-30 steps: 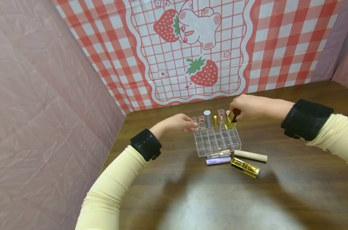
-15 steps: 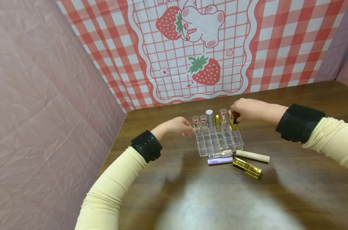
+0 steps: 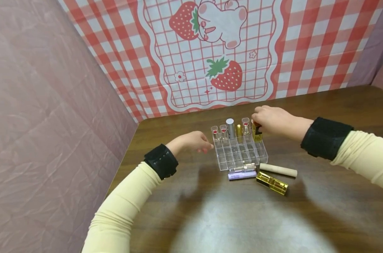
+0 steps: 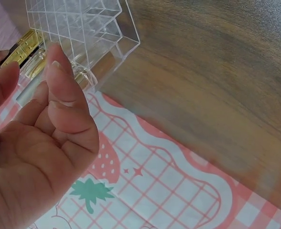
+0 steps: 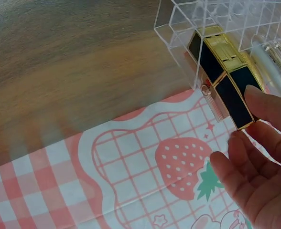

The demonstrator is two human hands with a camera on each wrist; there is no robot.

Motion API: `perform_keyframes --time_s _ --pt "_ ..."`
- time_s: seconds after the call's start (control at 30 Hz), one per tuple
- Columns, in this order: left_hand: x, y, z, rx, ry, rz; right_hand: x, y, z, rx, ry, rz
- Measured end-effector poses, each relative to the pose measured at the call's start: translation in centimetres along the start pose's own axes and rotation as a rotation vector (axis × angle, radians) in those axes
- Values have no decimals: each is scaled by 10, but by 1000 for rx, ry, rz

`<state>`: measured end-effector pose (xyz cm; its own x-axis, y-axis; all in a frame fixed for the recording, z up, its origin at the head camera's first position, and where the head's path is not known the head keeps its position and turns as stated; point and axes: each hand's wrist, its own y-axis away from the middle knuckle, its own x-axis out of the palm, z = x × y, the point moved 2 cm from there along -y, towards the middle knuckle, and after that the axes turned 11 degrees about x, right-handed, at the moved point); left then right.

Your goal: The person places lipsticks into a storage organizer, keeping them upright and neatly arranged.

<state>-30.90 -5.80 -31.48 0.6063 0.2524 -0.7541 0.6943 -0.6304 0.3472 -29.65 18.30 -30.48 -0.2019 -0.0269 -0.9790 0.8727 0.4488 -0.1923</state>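
A clear compartmented lipstick organizer (image 3: 240, 156) stands toward the back of the table. My right hand (image 3: 271, 118) pinches a black-and-gold lipstick (image 3: 257, 135) at the back right corner of the organizer. In the right wrist view, thumb and fingers hold the black end of this lipstick (image 5: 236, 98), while its gold end sits among the clear walls. My left hand (image 3: 193, 141) is beside the organizer's left edge, fingers loosely bent and holding nothing; whether a fingertip touches the wall I cannot tell. Clear-capped lipsticks (image 3: 223, 132), a silver tube (image 3: 230, 128) and a gold tube (image 3: 239, 130) stand in the back row.
In front of the organizer lie a purple tube (image 3: 242, 175), a slim clear tube (image 3: 243, 168), a cream tube (image 3: 278, 170) and a gold-and-black lipstick (image 3: 272, 183). Behind the wooden table (image 3: 216, 214) hangs a red-checked strawberry cloth (image 3: 191, 70).
The black-and-gold lipstick has gone from tilted to upright in the organizer's back right corner, still in my right hand. My left hand has drawn slightly down and away from the left clear-capped lipstick.
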Motion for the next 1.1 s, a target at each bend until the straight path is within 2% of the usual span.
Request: perform_keyframes --time_s 0.17,0.33,0.43,0.57,0.67,0.83,0.93,1.1 --pt "3 -2 0 -7 -32 11 -2 5 5 -13 55 -55" --pt "8 -4 1 11 -129 51 -2 8 10 -41 95 -92" --pt "11 -7 2 19 -165 78 -1 9 12 -53 95 -111" --pt "15 -9 3 8 -171 92 1 10 11 -44 67 -104" --pt "17 -9 4 2 -168 90 1 10 6 -17 25 -37" --pt "17 3 7 5 -129 76 -5 18 -13 113 -134 108" --pt "13 15 13 -17 -97 53 -2 33 -22 163 -209 134" --pt "12 24 24 -49 -118 56 22 69 -20 136 -253 223"
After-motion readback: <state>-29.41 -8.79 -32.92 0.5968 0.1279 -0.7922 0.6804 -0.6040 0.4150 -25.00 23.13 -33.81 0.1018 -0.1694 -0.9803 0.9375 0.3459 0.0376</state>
